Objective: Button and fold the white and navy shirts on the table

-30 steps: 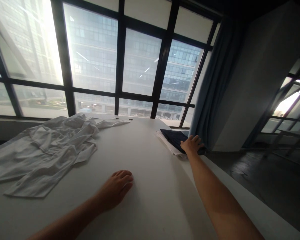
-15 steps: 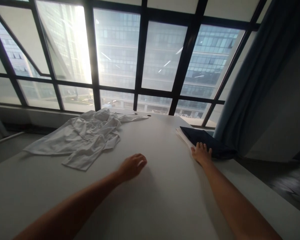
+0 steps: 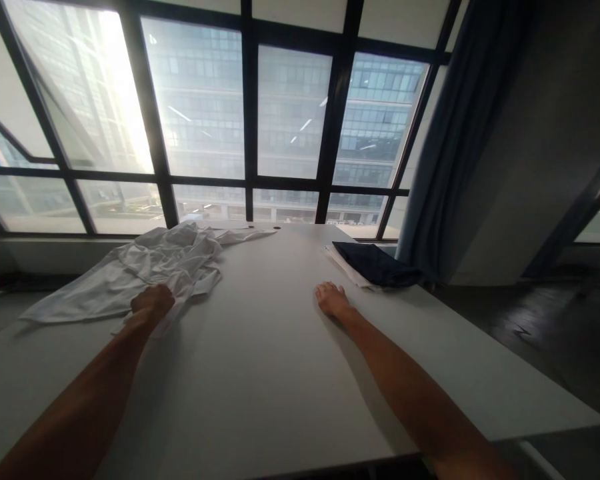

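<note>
A crumpled white garment (image 3: 145,270) lies on the left of a white table (image 3: 280,360). My left hand (image 3: 153,300) is at its near edge, fingers curled into the cloth. My right hand (image 3: 331,298) lies flat on the bare tabletop, fingers stretched out, holding nothing. Just beyond it, at the table's far right, sits a folded dark navy garment (image 3: 377,264) on top of a folded white one (image 3: 347,270).
Large dark-framed windows (image 3: 250,120) run behind the table. A blue curtain (image 3: 450,147) and a grey wall (image 3: 535,140) stand at the right. The table's right edge drops to a dark floor (image 3: 520,327).
My left hand moved left from the bare table onto the white garment and closed on it. My right hand drew back from the folded dark garment onto the tabletop.
</note>
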The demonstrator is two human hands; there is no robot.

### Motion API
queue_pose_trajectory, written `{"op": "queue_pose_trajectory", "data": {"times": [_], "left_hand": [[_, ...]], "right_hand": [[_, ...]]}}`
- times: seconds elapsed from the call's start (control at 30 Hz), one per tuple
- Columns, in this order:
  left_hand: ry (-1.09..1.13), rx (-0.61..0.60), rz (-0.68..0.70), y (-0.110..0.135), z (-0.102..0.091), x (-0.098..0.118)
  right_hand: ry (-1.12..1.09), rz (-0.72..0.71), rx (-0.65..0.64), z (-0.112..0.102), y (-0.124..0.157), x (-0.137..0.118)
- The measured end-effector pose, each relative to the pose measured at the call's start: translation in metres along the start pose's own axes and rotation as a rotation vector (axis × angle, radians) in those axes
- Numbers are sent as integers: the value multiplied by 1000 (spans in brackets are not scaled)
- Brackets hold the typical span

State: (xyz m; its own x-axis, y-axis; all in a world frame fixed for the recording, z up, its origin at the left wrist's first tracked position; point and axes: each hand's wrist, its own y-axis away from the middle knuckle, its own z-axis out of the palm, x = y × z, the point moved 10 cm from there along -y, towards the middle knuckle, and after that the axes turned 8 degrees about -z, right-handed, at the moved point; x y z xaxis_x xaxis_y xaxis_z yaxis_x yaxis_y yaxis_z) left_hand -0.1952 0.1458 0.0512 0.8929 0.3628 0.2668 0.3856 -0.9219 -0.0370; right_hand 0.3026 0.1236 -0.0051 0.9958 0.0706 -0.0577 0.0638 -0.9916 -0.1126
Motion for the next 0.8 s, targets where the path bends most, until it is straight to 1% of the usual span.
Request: {"op": "queue_pose_trajectory", "data": {"times": [0.07, 0.13, 0.17, 0.2, 0.27, 0.37, 0.43, 0.47, 0.53, 0.57, 0.63, 0.7, 0.73, 0.77, 0.8], "left_hand": [[51, 86, 49, 7, -11, 17], [132, 194, 125, 21, -24, 41], [186, 227, 168, 31, -27, 55], [251, 227, 219, 43, -26, 71], [390, 177, 356, 73, -16, 106], [508, -44, 669, 136, 18, 164], [565, -206, 857, 181, 39, 191], [579, -273, 931, 201, 47, 200], [571, -379, 1030, 230, 57, 208], [560, -414, 1059, 239, 59, 209], [543, -458, 1100, 247, 56, 209], [541, -473, 1147, 245, 47, 207], [543, -460, 1157, 239, 41, 205], [541, -425, 1148, 228, 34, 202], [528, -363, 1114, 212, 27, 197]], "right_hand": [[2, -15, 37, -4, 4, -2], [12, -15, 54, -6, 6, -2], [16, -13, 59, -7, 6, -1], [20, -11, 62, -8, 6, -1], [18, -14, 76, -10, 6, -2], [-46, -66, 135, -17, 4, -9], [-173, -142, 189, -21, 2, -22], [-267, -190, 208, -23, 2, -32], [-497, -289, 211, -22, 1, -55], [-616, -330, 187, -20, 1, -68], [-802, -376, 106, -12, 2, -94], [-893, -401, 9, -4, 5, -117], [-908, -414, -29, -2, 8, -126], [-906, -429, -53, -1, 10, -133], [-894, -441, -66, -2, 13, -138]]}}
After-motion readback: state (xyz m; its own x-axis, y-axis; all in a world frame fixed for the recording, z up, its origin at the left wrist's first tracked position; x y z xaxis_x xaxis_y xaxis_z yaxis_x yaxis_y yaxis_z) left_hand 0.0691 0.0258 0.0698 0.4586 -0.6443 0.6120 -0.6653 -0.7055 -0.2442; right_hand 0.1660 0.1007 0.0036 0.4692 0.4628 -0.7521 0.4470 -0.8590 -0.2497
